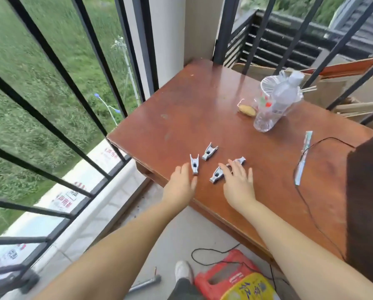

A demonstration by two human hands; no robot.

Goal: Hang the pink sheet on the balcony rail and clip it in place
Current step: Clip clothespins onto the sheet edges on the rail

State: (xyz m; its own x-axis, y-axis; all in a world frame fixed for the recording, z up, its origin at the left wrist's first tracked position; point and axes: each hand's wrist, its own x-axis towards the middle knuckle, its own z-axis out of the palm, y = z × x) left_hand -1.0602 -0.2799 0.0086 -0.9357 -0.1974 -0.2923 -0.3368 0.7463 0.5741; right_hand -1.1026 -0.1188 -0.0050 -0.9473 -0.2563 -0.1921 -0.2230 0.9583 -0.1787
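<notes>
Several grey clothes clips lie near the front left edge of the brown wooden table [203, 109]. One clip [194, 164] lies right beside the fingers of my left hand [181, 184], which is flat on the table edge. My right hand [238, 182] rests with straight fingers over two more clips, one [216, 174] at its index finger and one [240, 160] beyond its fingertips. A further clip [209, 151] lies apart, farther in. The black balcony rail [51, 126] runs along the left. No pink sheet is in view.
A plastic bottle [276, 105] and a clear cup [265, 92] stand at the table's far right, beside a small yellowish object [247, 110]. A thin black cable [300, 180] and a pale strip [303, 158] cross the right side. A red stool [224, 276] sits on the floor below.
</notes>
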